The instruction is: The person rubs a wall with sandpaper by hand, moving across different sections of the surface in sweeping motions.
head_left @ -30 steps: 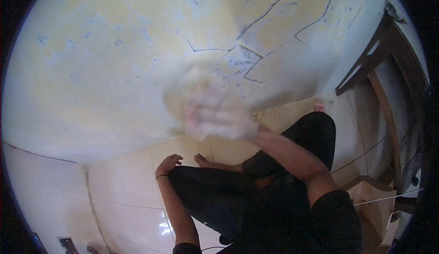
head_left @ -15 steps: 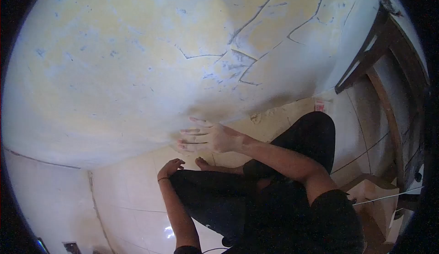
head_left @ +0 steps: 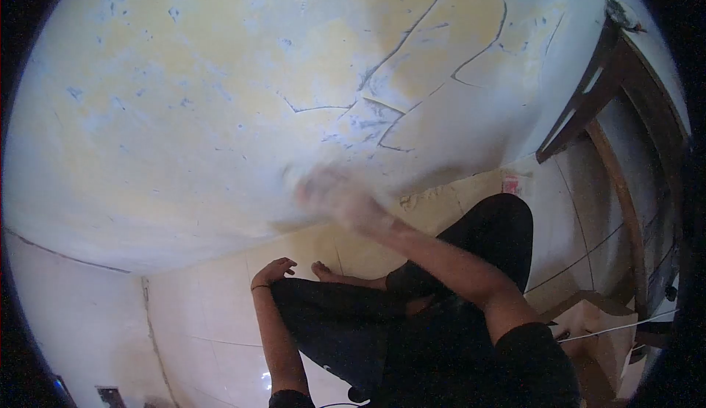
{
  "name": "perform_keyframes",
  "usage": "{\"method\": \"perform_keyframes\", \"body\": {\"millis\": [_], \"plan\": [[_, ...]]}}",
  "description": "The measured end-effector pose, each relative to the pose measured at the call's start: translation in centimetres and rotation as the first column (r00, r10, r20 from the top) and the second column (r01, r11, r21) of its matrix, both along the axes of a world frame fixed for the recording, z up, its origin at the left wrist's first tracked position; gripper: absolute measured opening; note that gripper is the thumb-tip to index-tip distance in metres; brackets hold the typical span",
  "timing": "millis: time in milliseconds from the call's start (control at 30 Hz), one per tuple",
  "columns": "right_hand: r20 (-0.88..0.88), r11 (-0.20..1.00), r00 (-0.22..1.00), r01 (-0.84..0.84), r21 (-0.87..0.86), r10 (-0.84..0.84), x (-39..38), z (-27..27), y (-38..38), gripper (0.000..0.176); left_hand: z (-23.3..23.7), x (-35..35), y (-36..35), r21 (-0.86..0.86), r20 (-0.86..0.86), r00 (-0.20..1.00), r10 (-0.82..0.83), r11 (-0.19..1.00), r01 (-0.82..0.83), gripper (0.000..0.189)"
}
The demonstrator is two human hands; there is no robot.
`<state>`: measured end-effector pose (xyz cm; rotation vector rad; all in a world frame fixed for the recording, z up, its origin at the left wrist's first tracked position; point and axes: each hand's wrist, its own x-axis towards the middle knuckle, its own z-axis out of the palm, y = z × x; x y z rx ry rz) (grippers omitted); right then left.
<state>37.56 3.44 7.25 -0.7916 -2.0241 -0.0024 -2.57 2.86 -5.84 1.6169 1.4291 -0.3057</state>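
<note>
A wall [head_left: 198,125] with patchy pale yellow and white paint and several dark cracks rises in front of me. My right hand [head_left: 334,193] is at its lower part, below the cracks. Motion smears its fingers, and a pale blur shows at the fingertips; whether this is a held thing cannot be made out. My left hand [head_left: 275,270] rests over my left knee, fingers loosely stretched and holding nothing. A thin dark band circles that wrist.
Pale dust lies on the tiled floor [head_left: 213,320] along the wall's foot. At the right stand a dark wooden frame [head_left: 581,99] and a cardboard box [head_left: 599,320] with a white cable [head_left: 618,329] across it. A small red-and-white packet [head_left: 514,184] lies by the wall.
My right hand has moved up along the wall from its low, spread-fingered position and is now blurred. My left hand stays on the knee. The view has tilted slightly upward.
</note>
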Motion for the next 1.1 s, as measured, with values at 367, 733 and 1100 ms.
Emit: {"method": "perform_keyframes", "body": {"millis": [367, 733, 1100], "plan": [[-0.502, 0.818, 0.766, 0.547, 0.179, -0.402, 13.4, 10.6, -1.4, 0.053, 2.1, 1.2, 3.0, -0.183, -0.283, 0.904, 0.321, 0.907, -0.379, 0.043], [0.03, 0.98, 0.982, -0.187, 0.065, 0.185, -0.9, 0.9, 0.2, 0.046, 0.9, 1.9, 1.9, -0.265, -0.053, 0.917, 0.396, 0.88, -0.395, 0.036], [-0.517, 0.731, 0.692, 0.661, 0.17, -0.505, 12.6, 8.2, 1.1, 0.045, 0.9, 1.2, 1.8, -0.246, 0.016, 0.927, 0.375, 0.9, -0.36, 0.037]]}}
